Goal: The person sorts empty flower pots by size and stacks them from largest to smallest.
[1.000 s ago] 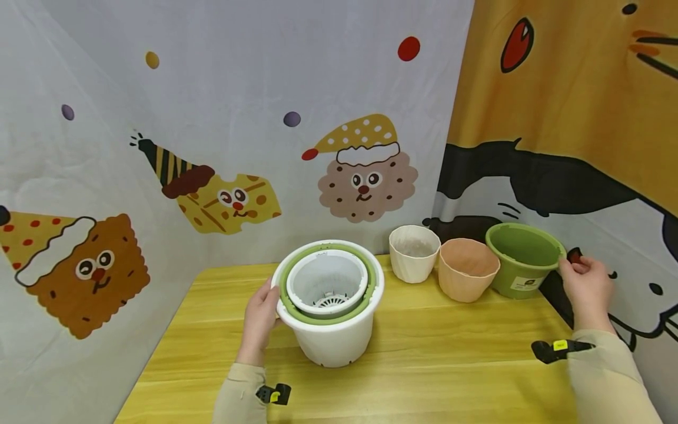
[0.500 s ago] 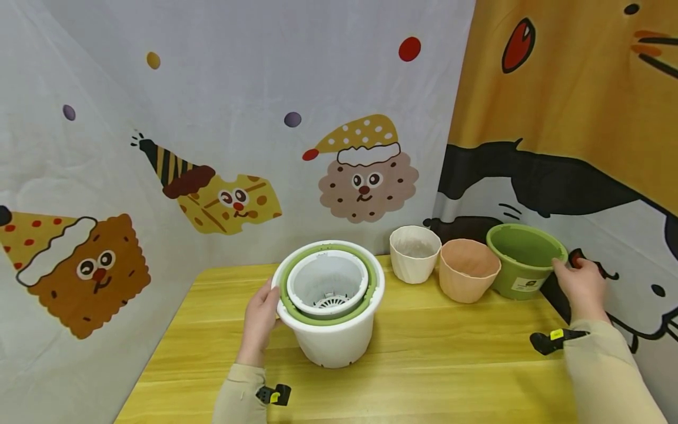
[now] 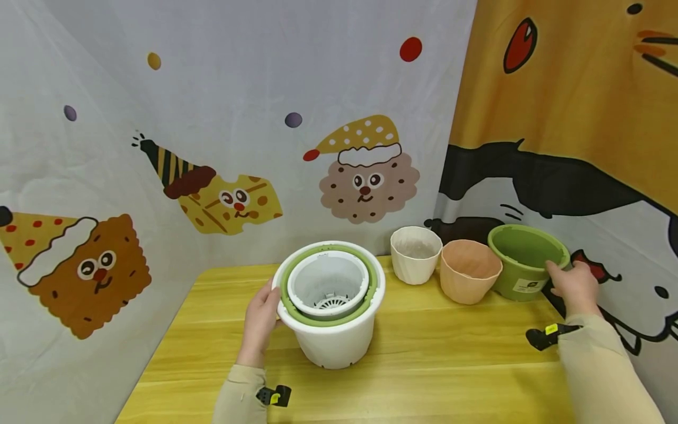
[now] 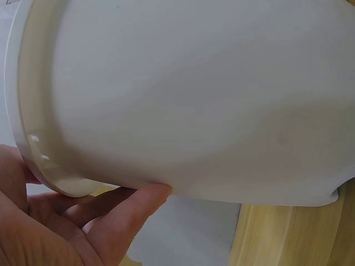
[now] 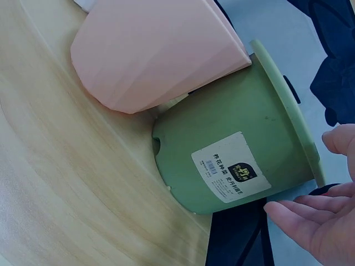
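Observation:
My left hand (image 3: 261, 315) grips the left rim of a large white flowerpot (image 3: 336, 347), thumb up at the rim. In the left wrist view its fingertips touch the pot's wall below the lip. Nested inside are a green flowerpot (image 3: 374, 285) and a smaller white one (image 3: 318, 277) with a slotted bottom. My right hand (image 3: 576, 285) is at the right side of another green flowerpot (image 3: 521, 277) bearing a white label (image 5: 232, 168). In the right wrist view its thumb and extended fingers are spread on either side of that pot's rim.
Left of the labelled green pot stand a pink faceted pot (image 3: 466, 282) and a cream faceted pot (image 3: 410, 265), close together along the back of the wooden table (image 3: 445, 377). Printed cloth (image 3: 238, 118) hangs behind the table and at both sides.
My right hand has shifted left and slightly forward along the green pot's rim, its thumb now farther over it. My left hand and the nested pots stay in place.

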The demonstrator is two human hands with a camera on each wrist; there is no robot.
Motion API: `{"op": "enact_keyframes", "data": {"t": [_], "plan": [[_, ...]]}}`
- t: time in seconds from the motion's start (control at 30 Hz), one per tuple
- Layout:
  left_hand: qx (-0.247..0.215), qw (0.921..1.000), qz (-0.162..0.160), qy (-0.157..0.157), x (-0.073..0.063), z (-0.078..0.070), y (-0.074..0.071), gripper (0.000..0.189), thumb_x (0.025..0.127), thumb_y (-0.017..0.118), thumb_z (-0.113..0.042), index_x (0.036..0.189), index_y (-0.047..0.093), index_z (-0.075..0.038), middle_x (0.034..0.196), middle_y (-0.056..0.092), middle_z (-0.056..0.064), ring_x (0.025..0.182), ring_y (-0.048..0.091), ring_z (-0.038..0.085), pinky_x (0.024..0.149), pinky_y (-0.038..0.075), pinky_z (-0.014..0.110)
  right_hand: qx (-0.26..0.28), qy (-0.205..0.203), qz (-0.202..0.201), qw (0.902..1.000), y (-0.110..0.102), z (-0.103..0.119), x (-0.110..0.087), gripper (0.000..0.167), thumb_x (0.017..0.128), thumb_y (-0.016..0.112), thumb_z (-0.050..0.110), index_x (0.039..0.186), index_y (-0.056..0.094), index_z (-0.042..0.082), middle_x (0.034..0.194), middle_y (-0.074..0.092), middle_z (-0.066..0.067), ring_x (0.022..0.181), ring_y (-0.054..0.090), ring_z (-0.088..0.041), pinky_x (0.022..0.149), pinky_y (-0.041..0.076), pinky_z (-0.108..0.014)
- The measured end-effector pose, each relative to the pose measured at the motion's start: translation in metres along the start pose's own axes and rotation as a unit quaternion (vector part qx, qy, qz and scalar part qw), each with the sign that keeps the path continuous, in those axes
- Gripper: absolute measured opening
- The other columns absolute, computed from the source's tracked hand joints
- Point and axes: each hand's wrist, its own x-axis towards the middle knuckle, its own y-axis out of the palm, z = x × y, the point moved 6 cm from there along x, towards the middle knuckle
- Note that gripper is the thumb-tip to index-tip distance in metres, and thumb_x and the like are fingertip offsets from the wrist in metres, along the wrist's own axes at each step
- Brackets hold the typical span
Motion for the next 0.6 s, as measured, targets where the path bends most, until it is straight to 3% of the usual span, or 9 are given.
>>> {"op": "enact_keyframes", "data": {"t": [0.13, 0.6], "plan": [[-0.001, 1.0, 0.0, 0.0, -0.0008, 0.0002, -0.0002, 0.049, 0.104, 0.046, -0.025, 0.149, 0.044, -0.006, 0.15, 0.042, 0.019, 0.077, 0.063, 0.012, 0.066, 0.06, 0.035, 0.0, -0.003, -0.003, 1.0, 0.0026, 0.0004, 0.0005, 0.074, 0.101, 0.04, 0.038, 0.14, 0.023, -0.023, 0.132, 0.037, -0.048, 0.065, 0.069, -0.034, 0.1, 0.041, -0.062], [0.002, 1.0, -0.003, 0.0, 0.0022, 0.0011, 0.0005, 0.047, 0.104, 0.047, -0.026, 0.147, 0.048, -0.007, 0.151, 0.043, 0.015, 0.084, 0.064, 0.015, 0.069, 0.06, 0.036, 0.023, 0.005, 0.011, 0.9997, 0.0069, -0.0018, 0.0033, 0.07, 0.103, 0.039, 0.034, 0.136, 0.027, -0.026, 0.132, 0.037, -0.048, 0.07, 0.07, -0.036, 0.096, 0.046, -0.057]]}}
